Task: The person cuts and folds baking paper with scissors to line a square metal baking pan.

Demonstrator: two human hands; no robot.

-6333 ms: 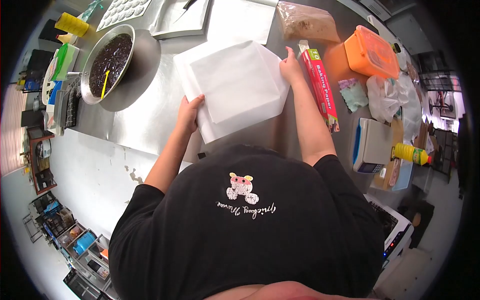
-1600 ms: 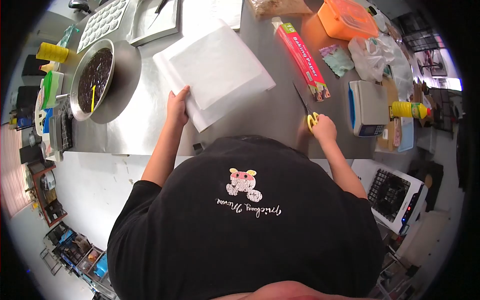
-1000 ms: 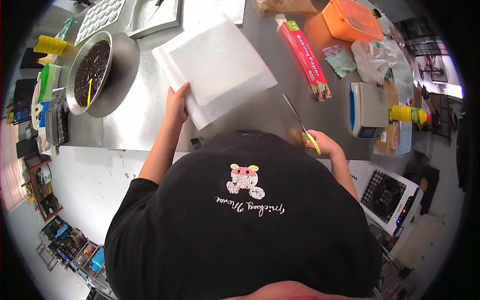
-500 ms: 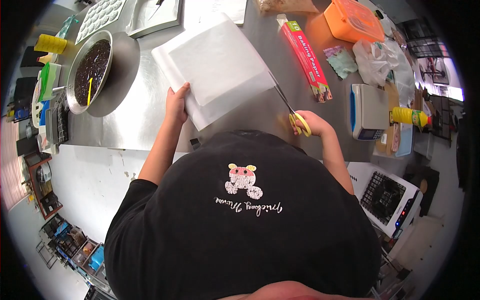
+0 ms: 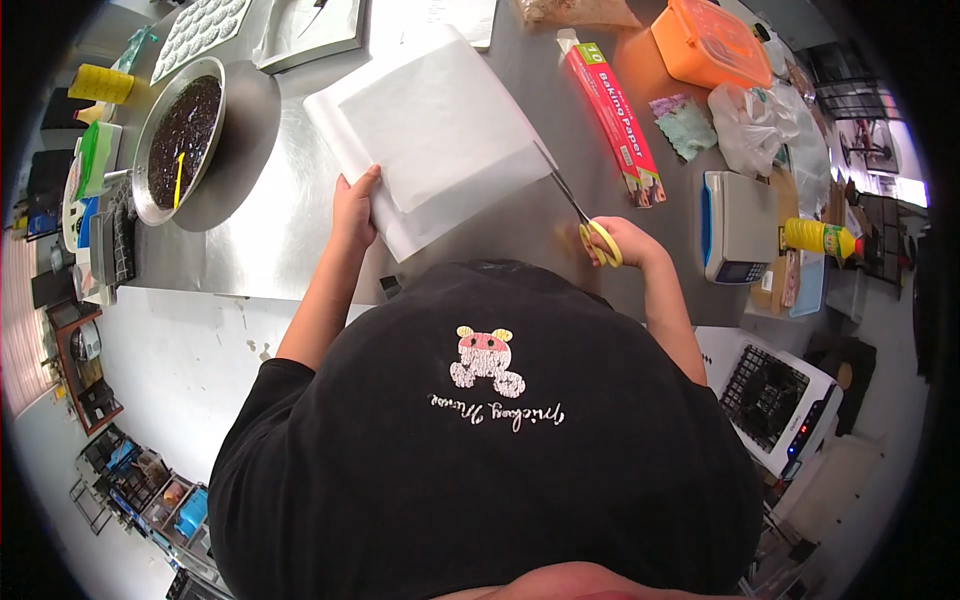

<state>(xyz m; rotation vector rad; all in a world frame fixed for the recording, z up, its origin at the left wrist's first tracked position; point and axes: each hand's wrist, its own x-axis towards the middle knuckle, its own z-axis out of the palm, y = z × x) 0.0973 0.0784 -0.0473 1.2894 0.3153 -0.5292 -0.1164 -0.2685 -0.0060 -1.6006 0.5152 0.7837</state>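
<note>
My left hand pinches the left lower edge of a folded sheet of white baking paper, thumb on top. The paper is held over the steel table, with a smaller layer showing through it. My right hand is closed on the yellow handles of the scissors. Their blades point up and left, slightly parted, at the paper's right corner. To the right of the blades lies a red baking paper box.
A metal bowl of dark mixture with a yellow utensil stands on the left of the steel table. An orange container, plastic bags, a scale and a yellow bottle are at right. A tray is at the back.
The scissor blades have opened slightly at the paper's corner, and my right hand has shifted a little. My left hand and the paper have hardly moved.
</note>
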